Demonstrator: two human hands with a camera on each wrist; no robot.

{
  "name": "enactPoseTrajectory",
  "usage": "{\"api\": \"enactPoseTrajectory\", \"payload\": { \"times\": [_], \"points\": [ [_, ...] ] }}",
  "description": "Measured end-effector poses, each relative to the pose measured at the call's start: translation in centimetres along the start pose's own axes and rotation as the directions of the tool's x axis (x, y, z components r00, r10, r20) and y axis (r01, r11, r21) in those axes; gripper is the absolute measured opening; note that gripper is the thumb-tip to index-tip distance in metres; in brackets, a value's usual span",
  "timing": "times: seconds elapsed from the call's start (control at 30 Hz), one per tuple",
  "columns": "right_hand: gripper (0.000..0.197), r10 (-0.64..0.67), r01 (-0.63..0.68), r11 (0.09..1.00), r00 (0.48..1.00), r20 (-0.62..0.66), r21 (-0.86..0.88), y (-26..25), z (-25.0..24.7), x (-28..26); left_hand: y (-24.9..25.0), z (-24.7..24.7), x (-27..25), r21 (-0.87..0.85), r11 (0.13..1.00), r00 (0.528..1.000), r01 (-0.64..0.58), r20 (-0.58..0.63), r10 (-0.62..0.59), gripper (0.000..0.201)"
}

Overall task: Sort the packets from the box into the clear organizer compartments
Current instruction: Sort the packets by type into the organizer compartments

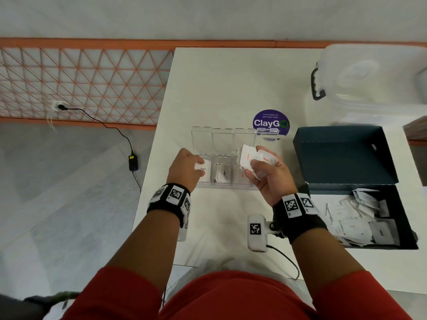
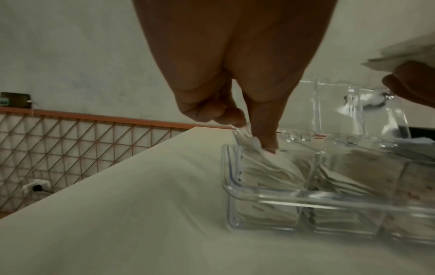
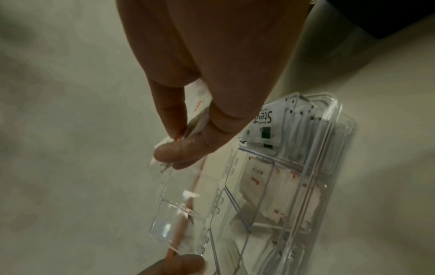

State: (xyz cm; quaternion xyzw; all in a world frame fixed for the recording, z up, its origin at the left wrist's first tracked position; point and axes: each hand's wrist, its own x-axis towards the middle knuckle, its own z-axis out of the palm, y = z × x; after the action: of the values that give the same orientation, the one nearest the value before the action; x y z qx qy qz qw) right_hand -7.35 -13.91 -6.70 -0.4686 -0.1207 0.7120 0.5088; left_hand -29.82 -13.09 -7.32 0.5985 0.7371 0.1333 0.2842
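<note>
Left hand: Pinching, the left hand (image 1: 184,168) grips a white paper sugar packet (image 1: 204,169) in the clear plastic organizer's (image 1: 221,183) nine-o'clock compartment.
Right hand: right hand (image 1: 268,174) grasps white salt packets (image 1: 247,157) above its three-o'clock compartment.
Box: dark blue cardboard box (image 1: 346,155) of packets at three o'clock.

White table (image 1: 208,88) carries clear organizer (image 1: 223,183), dark box (image 1: 346,158) (lid open), plastic tub (image 1: 374,77)

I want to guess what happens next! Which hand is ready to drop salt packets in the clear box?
Probably the right hand: it holds salt packets above the organizer's salt compartment. The left hand is busy at the sugar packets.
</note>
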Motion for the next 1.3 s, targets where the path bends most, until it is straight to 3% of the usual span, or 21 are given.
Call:
{"api": "enactPoseTrajectory", "payload": {
  "times": [0.2, 0.37, 0.5, 0.57, 0.63, 0.73, 0.8, 1.13, 1.3],
  "points": [
    [0.041, 0.038, -0.041, 0.997, 0.998, 0.048, 0.070, 0.0, -0.3, -0.4, 0.0, 0.0, -0.2, 0.266, 0.962, 0.997, -0.067, 0.040, 0.058, 0.023],
    [0.046, 0.037, -0.040, 0.997, 0.998, 0.052, 0.059, -0.2, -0.1, -0.4, 0.5, -0.2, -0.6, 0.290, 0.954, 0.996, -0.077, 0.059, 0.063, 0.031],
    [0.046, 0.020, -0.021, 1.000, 0.999, 0.045, 0.018, 0.0, -0.1, -0.4, 2.5, -1.0, -0.9, -0.021, 0.983, 0.982, -0.184, -0.049, 0.183, 0.019],
    [0.046, 0.015, -0.015, 1.000, 0.999, 0.041, -0.001, 0.3, -0.3, -0.4, 4.5, -1.5, -1.2, -0.221, 0.942, 0.967, -0.251, -0.105, 0.232, 0.010],
    [0.045, 0.008, -0.007, 1.000, 0.999, 0.047, -0.023, 0.3, -0.4, -0.5, 6.4, -1.9, -1.3, -0.355, 0.904, 0.971, -0.239, -0.068, 0.229, 0.015],
    [0.045, -0.004, 0.007, 0.999, 0.998, 0.063, -0.051, 0.3, -0.4, -0.8, 8.1, -1.7, -1.2, -0.362, 0.912, 0.973, -0.193, 0.048, 0.225, 0.034],
    [0.044, -0.009, 0.013, 0.999, 0.998, 0.070, -0.052, 0.1, -0.3, -1.0, 8.6, -1.3, -1.2, -0.372, 0.911, 0.972, -0.178, 0.079, 0.222, 0.036],
    [0.038, -0.020, 0.022, 0.995, 1.000, 0.020, -0.093, -0.7, -0.9, -1.3, 8.9, -0.9, -0.3, -0.451, 0.884, 0.979, -0.119, 0.096, 0.181, 0.006],
    [0.039, -0.038, 0.038, 0.996, 0.999, 0.006, -0.076, -1.6, -1.4, -0.8, 8.6, -1.3, 0.6, -0.511, 0.853, 0.988, -0.103, 0.043, 0.145, 0.011]
  ]
}}
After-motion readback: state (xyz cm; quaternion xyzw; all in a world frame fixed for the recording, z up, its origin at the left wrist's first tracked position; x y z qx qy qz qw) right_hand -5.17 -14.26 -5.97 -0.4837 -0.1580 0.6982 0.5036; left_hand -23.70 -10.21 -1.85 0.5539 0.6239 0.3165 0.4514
